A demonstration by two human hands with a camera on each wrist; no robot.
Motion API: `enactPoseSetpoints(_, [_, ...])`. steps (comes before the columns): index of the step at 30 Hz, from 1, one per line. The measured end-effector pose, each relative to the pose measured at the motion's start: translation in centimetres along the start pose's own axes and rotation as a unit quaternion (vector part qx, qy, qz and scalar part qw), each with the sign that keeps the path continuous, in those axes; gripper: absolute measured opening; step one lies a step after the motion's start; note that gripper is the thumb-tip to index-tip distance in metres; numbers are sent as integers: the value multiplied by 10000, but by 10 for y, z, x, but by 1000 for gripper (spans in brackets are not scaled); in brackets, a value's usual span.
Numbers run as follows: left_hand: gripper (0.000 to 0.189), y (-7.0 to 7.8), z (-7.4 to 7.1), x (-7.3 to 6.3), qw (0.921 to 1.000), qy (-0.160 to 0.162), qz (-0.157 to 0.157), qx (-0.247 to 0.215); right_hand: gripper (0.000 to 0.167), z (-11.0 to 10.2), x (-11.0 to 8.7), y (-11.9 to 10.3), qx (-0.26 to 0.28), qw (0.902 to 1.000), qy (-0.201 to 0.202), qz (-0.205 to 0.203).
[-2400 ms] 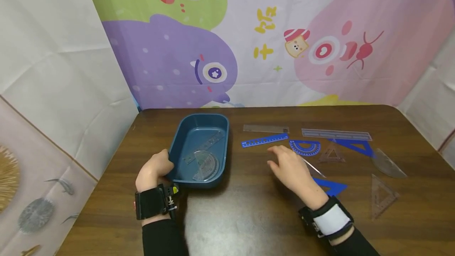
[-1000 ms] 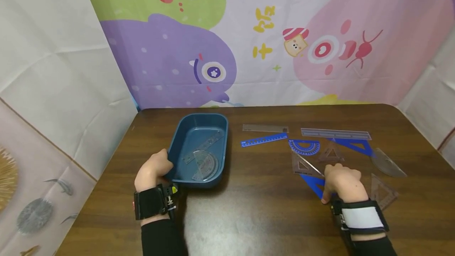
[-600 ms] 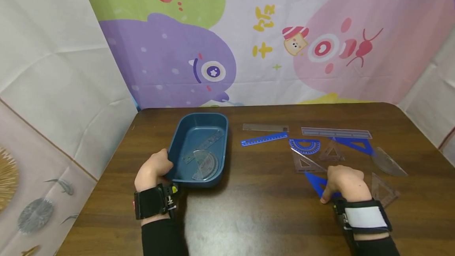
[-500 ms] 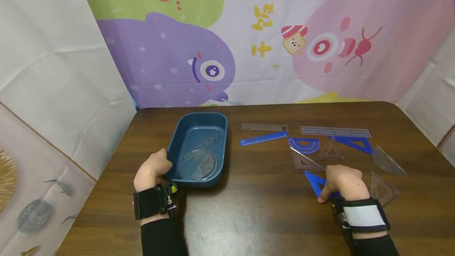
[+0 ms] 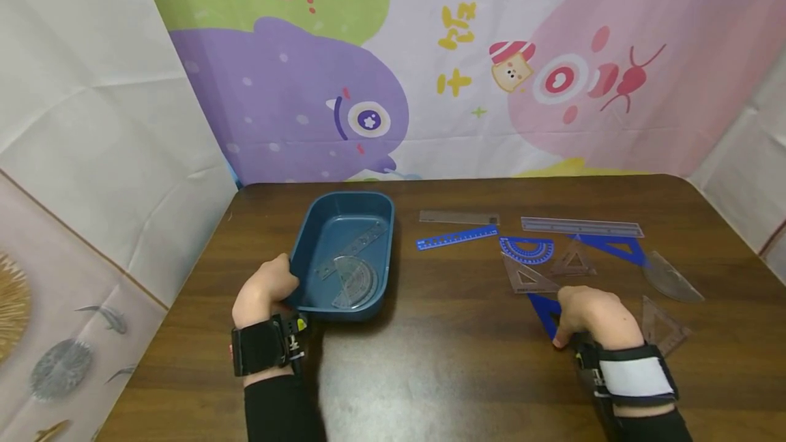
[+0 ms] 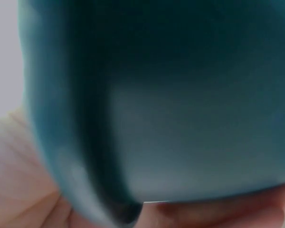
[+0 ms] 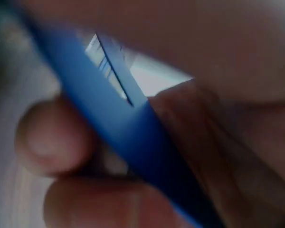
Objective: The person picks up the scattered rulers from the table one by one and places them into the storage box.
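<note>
My left hand (image 5: 265, 290) grips the near left rim of a blue plastic tray (image 5: 299, 251); its wall (image 6: 190, 133) fills the left wrist view. Inside the tray lie a clear ruler (image 5: 364, 241) and a clear protractor (image 5: 355, 284). At the right, my right hand (image 5: 598, 316) holds a blue set square (image 5: 543, 312), partly hidden under the hand. In the right wrist view the fingers (image 7: 52, 137) curl about the blue set square (image 7: 109, 114), which stands tilted between them. A clear set square (image 5: 527, 278) lies just beyond that hand.
Across the table (image 5: 430, 360) lie a clear ruler (image 5: 459, 217), a blue ruler (image 5: 457, 237), a long clear ruler (image 5: 582, 227), a blue protractor (image 5: 527, 251), another blue set square (image 5: 617, 249), small clear set squares (image 5: 574, 259) (image 5: 663, 327) and a clear protractor (image 5: 672, 278).
My right hand has moved right and nearer from beside the blue protractor and taken hold of the near blue set square. Over the last second it hardly shifts. The left hand stays on the tray.
</note>
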State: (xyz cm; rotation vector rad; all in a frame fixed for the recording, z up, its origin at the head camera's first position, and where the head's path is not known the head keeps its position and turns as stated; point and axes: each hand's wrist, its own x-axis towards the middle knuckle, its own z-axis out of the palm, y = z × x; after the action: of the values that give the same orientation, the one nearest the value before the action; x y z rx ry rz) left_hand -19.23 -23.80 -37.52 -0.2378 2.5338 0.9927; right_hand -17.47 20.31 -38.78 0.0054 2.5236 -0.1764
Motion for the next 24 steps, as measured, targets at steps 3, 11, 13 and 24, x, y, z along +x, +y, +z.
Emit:
enactPoseSetpoints(3, [57,0,0,0,10000,-26,-6,8,43,-1,-3,-2,2,9998,-46,-197])
enactPoseSetpoints(11, [56,0,0,-2,9999,-114,-3,-74,11,-3,-15,-7,106,9977,-68,-666])
enactPoseSetpoints(13, [57,0,-1,-2,9999,-120,17,-51,8,-4,-19,-10,169,9959,133,-877])
enactPoseSetpoints(24, [56,3,-3,0,9999,-101,49,38,9,-9,-33,-43,130,9805,1280,-1486])
